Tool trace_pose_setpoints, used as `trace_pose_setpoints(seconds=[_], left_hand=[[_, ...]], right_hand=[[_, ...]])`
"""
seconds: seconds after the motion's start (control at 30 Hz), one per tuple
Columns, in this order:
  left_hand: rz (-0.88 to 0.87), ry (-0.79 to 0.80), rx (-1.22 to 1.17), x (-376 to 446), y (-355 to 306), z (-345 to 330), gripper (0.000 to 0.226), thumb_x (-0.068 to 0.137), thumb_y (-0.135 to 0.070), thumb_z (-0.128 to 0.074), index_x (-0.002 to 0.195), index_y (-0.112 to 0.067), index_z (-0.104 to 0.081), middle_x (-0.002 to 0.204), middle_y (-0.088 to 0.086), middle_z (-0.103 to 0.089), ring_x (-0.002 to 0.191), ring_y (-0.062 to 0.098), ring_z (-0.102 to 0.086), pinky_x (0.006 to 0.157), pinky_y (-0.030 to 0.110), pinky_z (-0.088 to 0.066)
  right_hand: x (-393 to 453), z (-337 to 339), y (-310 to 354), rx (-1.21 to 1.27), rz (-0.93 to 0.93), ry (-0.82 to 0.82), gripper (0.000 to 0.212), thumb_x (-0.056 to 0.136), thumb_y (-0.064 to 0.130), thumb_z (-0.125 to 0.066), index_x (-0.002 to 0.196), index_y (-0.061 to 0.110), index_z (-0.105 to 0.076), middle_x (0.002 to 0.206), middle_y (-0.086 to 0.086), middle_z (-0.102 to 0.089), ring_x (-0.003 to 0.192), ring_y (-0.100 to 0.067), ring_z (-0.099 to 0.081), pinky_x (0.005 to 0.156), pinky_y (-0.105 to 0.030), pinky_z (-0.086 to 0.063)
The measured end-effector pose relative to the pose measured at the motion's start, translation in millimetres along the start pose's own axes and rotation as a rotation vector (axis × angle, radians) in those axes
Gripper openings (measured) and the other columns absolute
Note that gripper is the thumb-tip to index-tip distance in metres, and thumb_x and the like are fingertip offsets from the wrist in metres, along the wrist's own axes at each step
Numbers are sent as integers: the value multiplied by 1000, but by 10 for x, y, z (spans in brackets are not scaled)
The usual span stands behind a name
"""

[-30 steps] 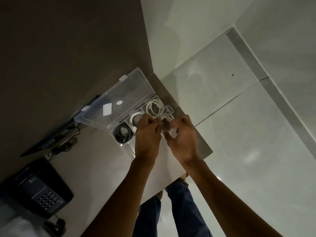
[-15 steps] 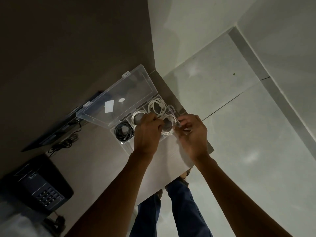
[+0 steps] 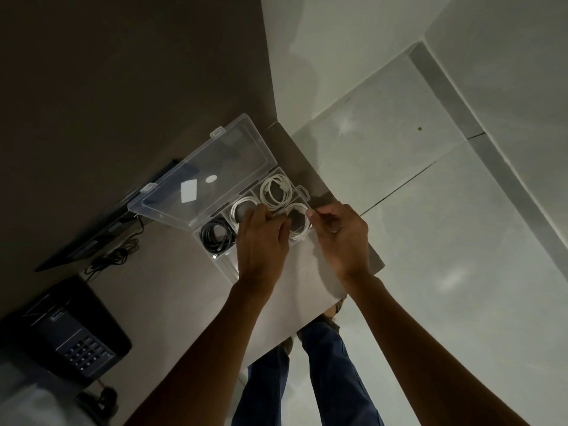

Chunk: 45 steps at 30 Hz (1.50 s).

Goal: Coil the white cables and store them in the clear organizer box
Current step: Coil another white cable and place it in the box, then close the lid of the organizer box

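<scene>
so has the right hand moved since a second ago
Yes. The right hand has shifted right, away from the left hand, out to the right edge of the clear organizer box; it was pressed against the left hand over the box.

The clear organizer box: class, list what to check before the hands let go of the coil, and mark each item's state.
1. Hinged clear lid open: ok.
2. Left hand and right hand at the near white cable coil: ok.
3. That coil inside its compartment walls: ok.
4. Two other white coils seated: ok.
5. Black cable coil separate: ok.
6. Loose ends tucked: cannot tell.
</scene>
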<state>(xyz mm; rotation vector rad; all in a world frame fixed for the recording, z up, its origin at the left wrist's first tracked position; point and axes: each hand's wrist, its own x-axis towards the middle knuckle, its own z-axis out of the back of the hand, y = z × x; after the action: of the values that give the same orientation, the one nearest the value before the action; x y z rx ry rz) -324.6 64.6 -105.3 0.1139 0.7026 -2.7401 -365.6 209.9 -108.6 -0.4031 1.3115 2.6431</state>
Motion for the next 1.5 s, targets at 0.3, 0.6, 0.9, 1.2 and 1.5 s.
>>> trace_pose_setpoints(seconds=[0.3, 0.6, 0.9, 1.2, 1.5], left_hand=[[-179, 2, -74, -20, 41, -4, 10, 84, 5, -85, 92, 6, -79, 103, 25, -76, 93, 36, -78, 83, 46, -68], [-127, -16, -182, -39, 84, -33, 10, 90, 1, -81, 97, 4, -75, 104, 25, -71, 93, 34, -74, 81, 38, -67], [16, -34, -301, -21, -2, -7, 7, 93, -2, -78, 95, 1, -71, 105, 19, -67, 89, 26, -71, 77, 33, -66], [40, -301, -91, -60, 114, 603, 29, 94, -25, -81, 118, -11, -75, 133, 20, -60, 122, 32, -55, 94, 47, -56], [164, -275, 274, 67, 406, 1019, 54, 100, -43, -69, 140, -8, -58, 146, 31, -52, 131, 53, -50, 106, 66, -39]], right_hand=[[83, -82, 9, -193, 18, -14, 23, 96, 40, -76, 91, 18, -70, 83, 5, -70, 66, -4, -59, 58, -8, -35], [86, -100, 0, -325, 117, 3, 24, 100, 41, -70, 91, 20, -61, 81, 12, -56, 61, -3, -50, 55, -6, -27], [87, -157, 40, -24, -94, 11, 23, 93, 38, -80, 95, 18, -68, 88, 3, -72, 75, -12, -68, 62, -19, -52], [-120, 60, 70, 62, -62, 61, 34, 89, 25, -86, 114, 10, -69, 109, -3, -67, 84, -2, -64, 66, 0, -50], [0, -46, 134, 24, -106, -8, 27, 91, 33, -82, 100, 8, -75, 92, -6, -82, 88, -25, -77, 81, -46, -64]])
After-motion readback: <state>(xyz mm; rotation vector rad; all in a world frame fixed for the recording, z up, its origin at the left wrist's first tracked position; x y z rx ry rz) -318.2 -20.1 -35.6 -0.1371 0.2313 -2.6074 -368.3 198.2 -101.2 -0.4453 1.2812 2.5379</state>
